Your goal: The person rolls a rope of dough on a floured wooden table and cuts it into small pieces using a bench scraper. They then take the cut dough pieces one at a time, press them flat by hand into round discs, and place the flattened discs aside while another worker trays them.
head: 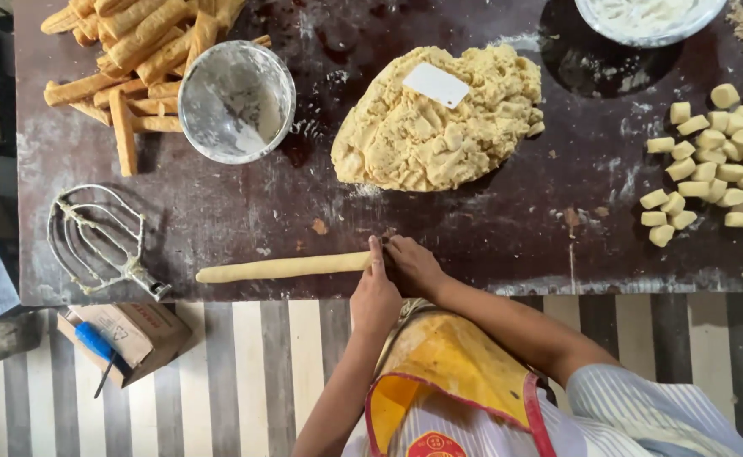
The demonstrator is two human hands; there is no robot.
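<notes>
A long thin rope of pale dough [282, 267] lies along the near edge of the dark worktable [507, 228]. My left hand [375, 292] stands on its edge with straight fingers, pressing down on the rope's right end. Close beside it on the right, my right hand [415, 264] is cupped over the dough there, and whatever lies under its palm is hidden. A yellow apron with red trim [452, 372] covers my front just below the hands.
A big mound of dough [439, 127] with a white scraper card [435, 85] lies mid-table. A floured metal bowl [237, 101] stands beside fried sticks [139, 59]. Cut dough pieces [722, 161] lie at right, a mixer beater [101, 241] at left, a cardboard box [130, 338] on the striped floor.
</notes>
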